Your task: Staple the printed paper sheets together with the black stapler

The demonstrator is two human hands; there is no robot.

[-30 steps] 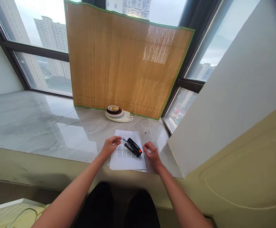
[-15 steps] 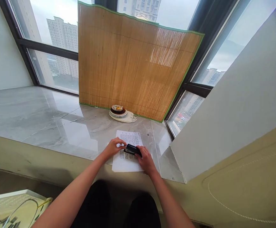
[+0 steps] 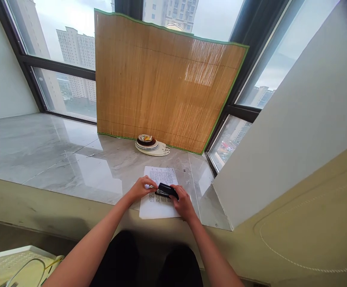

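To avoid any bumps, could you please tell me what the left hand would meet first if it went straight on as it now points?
The left hand would probably meet the black stapler first, at the end away from the right hand; any gap is hard to judge.
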